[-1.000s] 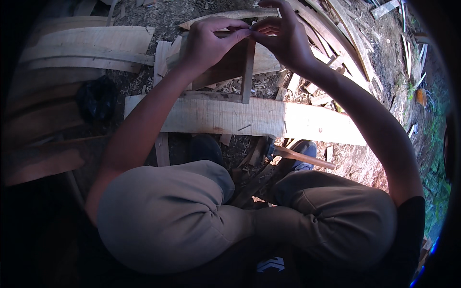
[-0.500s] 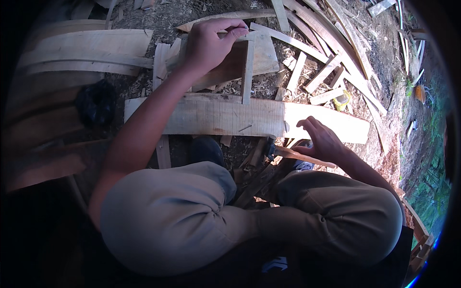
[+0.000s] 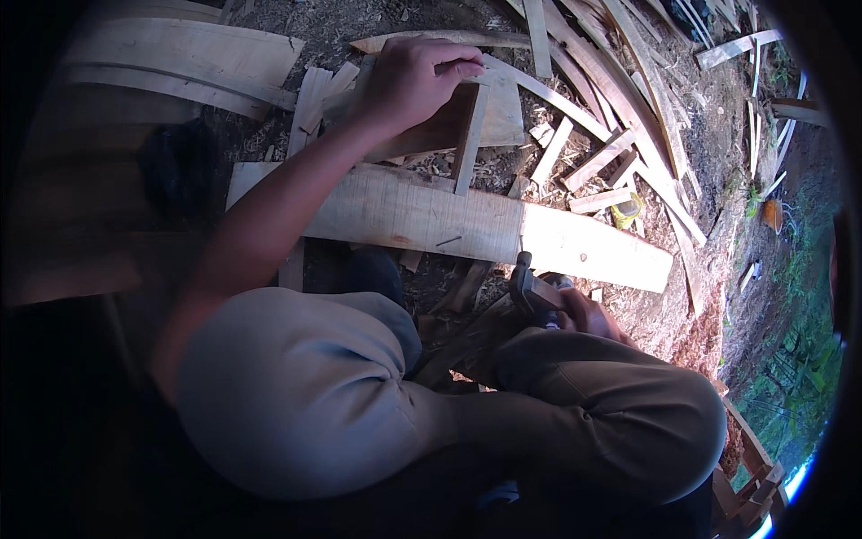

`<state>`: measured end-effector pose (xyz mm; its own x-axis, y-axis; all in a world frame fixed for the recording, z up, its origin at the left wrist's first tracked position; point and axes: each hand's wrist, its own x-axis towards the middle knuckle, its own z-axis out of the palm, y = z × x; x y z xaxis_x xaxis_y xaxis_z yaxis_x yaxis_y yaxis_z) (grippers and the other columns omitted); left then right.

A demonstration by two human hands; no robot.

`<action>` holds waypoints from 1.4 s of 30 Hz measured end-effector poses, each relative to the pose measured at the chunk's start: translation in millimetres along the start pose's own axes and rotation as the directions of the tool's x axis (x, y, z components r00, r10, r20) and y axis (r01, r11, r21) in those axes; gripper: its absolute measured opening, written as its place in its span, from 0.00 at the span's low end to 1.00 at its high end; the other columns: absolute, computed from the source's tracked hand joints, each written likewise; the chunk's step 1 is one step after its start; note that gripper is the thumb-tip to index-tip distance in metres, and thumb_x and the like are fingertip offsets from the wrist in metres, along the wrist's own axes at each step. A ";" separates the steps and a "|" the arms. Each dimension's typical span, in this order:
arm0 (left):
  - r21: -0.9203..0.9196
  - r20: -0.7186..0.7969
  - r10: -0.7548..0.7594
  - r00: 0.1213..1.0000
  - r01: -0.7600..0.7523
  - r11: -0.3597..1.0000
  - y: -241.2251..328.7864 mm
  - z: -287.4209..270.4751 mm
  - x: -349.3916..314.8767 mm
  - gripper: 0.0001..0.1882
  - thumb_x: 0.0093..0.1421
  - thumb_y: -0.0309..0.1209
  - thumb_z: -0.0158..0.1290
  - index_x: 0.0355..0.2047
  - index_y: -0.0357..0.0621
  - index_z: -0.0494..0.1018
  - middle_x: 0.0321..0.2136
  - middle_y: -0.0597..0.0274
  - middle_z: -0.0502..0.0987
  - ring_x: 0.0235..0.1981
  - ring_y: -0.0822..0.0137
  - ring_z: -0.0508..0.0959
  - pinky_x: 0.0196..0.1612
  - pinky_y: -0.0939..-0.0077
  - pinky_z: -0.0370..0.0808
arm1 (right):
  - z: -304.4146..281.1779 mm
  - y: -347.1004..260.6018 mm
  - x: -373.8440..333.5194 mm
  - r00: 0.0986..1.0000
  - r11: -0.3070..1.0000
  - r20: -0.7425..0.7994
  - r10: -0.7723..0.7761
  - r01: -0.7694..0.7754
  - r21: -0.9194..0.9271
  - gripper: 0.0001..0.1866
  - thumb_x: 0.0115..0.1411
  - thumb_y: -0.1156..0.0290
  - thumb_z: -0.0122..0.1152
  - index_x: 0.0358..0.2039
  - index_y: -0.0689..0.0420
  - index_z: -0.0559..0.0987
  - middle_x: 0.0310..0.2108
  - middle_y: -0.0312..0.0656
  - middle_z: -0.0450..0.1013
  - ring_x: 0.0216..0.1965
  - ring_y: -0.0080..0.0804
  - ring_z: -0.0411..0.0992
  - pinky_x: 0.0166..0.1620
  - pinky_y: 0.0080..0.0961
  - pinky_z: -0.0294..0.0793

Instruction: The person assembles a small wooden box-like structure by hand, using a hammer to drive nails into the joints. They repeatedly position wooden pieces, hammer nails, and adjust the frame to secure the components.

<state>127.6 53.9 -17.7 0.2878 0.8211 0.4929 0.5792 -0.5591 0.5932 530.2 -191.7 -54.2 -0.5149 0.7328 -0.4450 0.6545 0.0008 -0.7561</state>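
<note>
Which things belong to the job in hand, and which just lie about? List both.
Seemingly in the job: hammer, in the right hand; narrow wood strip, at the left hand; plank; nail lying on it.

Seemingly just lying about: curved strips; offcuts; yellow item; board at upper left.

Before your knees point(image 3: 296, 386) lies the plank point(image 3: 386, 202), a nail point(image 3: 449, 241) on it; beyond is the wooden frame point(image 3: 470, 142), your left hand point(image 3: 417, 81) at its far end, offcuts point(image 3: 553, 151) to its right. The hammer point(image 3: 536, 291), in your right hand point(image 3: 588, 314), is between plank and knees.
</note>
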 end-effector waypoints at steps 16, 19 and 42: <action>0.035 -0.059 0.011 0.998 -0.009 0.999 -3.8 9.0 -3.7 0.08 0.59 0.34 0.62 0.37 0.46 0.82 0.31 0.62 0.84 0.31 0.64 0.84 0.34 0.72 0.79 | -132.0 -208.0 124.7 0.817 0.941 -0.509 -0.271 0.113 -0.319 0.17 0.70 0.66 0.54 0.54 0.61 0.72 0.32 0.48 0.77 0.32 0.36 0.75 0.39 0.32 0.73; 0.021 -0.070 0.014 0.997 -0.012 1.000 -4.7 7.2 -5.7 0.08 0.59 0.35 0.62 0.37 0.46 0.82 0.31 0.62 0.84 0.31 0.64 0.84 0.34 0.71 0.79 | -115.3 -205.3 129.6 0.765 0.926 -0.548 -0.337 0.166 -0.338 0.16 0.69 0.69 0.55 0.55 0.60 0.71 0.35 0.52 0.78 0.34 0.43 0.79 0.38 0.35 0.75; 0.068 -0.055 -0.092 0.994 0.095 0.993 1.6 7.1 -5.6 0.12 0.59 0.39 0.63 0.38 0.46 0.83 0.34 0.58 0.84 0.35 0.60 0.84 0.38 0.70 0.80 | -97.1 -168.7 148.1 0.758 0.863 -0.482 -0.439 0.206 -0.461 0.18 0.69 0.66 0.57 0.57 0.53 0.70 0.33 0.55 0.80 0.34 0.54 0.81 0.33 0.44 0.78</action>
<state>132.4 49.2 -24.0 0.1907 0.8613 0.4709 0.6547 -0.4690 0.5928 397.4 -17.3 54.0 -0.4110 0.8832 0.2260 0.7139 0.4659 -0.5227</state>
